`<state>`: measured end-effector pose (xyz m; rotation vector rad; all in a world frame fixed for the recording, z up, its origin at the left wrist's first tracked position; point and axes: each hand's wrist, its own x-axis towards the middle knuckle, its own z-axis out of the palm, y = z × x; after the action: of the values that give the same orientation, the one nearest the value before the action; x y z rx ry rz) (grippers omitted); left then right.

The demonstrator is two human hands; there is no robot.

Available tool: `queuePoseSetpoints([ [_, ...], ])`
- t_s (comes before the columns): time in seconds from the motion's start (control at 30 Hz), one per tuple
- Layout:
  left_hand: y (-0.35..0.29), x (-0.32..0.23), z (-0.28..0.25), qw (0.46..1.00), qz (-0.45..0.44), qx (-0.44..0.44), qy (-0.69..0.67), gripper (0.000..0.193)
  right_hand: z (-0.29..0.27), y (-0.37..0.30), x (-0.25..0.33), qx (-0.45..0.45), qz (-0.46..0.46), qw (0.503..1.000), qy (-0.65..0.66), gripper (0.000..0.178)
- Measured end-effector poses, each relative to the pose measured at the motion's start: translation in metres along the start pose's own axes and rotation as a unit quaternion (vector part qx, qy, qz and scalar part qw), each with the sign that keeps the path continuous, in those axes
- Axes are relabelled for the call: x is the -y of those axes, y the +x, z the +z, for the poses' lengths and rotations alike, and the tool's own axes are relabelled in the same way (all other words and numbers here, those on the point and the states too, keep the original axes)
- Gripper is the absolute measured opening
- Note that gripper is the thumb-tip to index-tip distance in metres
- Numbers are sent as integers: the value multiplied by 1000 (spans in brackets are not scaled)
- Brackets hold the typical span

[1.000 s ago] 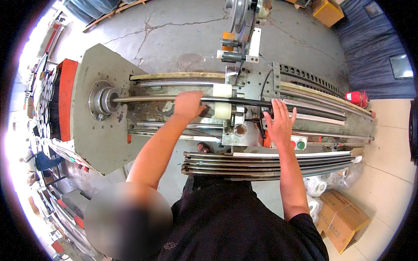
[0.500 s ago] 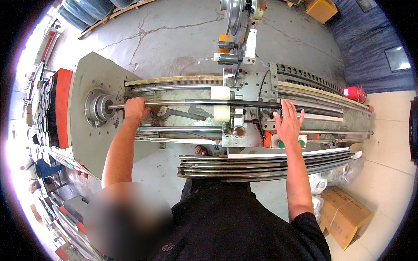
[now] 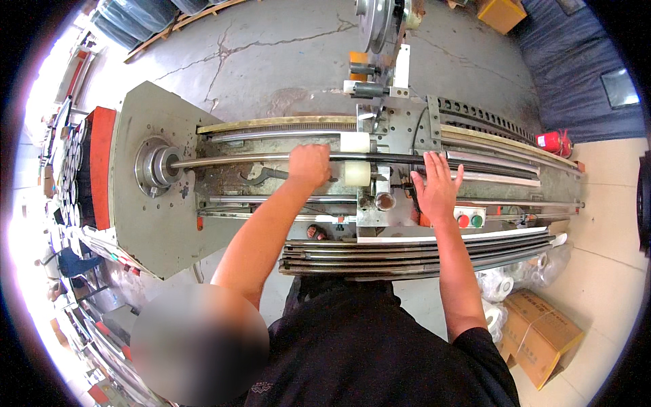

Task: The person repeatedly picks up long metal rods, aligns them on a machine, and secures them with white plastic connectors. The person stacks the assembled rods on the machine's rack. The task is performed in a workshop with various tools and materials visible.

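Far left, an orange-red panel [image 3: 102, 169] stands against the grey-green housing [image 3: 139, 230] of a long machine; round chuck [image 3: 161, 167] on its inner face. The steel rod [image 3: 230, 160] runs rightward from the chuck, level over the machine bed, its right stretch dark. Below the rod, a hook-ended spanner [image 3: 261, 176] lies on the bed, its handle passing out of sight behind the left hand [image 3: 310, 165]. That hand is closed over the rod, knuckles up; its forearm crosses the near rails. Just right, two white rollers [image 3: 356, 142] flank the rod, one on the far side, one on the near. Beyond them, a metal wheel [image 3: 374, 26] rises above the drilled carriage plate [image 3: 400, 129]. On the near side, a bundle of rods [image 3: 359, 258] lies between body and machine, the right forearm passing over it. Right hand [image 3: 437, 186] spread, palm down, fingertips at the rod's dark stretch; cannot tell whether they press. Beside its wrist, a control box [image 3: 469, 218] with red and green buttons. Farther right: strapped cardboard carton [image 3: 540, 339] on the floor, red fire extinguisher [image 3: 556, 143] near the machine's far end, dark blue sheeting [image 3: 576, 74] behind.
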<state>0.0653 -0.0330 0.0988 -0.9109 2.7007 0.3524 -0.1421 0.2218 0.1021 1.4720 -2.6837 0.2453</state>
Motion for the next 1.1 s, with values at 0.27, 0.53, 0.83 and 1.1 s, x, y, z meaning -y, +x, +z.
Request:
queuePoseSetpoints([
  [0.27, -12, 33, -1, 999, 16, -41, -2, 29, 7, 5, 51, -1, -34, 999, 3, 59],
  [0.53, -56, 166, -5, 994, -58, -72, 57, 25, 14, 0, 81, -25, -21, 999, 20, 60],
  [0.83, -78, 250, -23, 986, -149, -17, 70, 29, 18, -6, 80, -63, 8, 998, 7, 62],
  [1.1, -51, 175, -1, 994, -91, -33, 44, 35, 23, -3, 75, -68, -2, 998, 16, 64],
])
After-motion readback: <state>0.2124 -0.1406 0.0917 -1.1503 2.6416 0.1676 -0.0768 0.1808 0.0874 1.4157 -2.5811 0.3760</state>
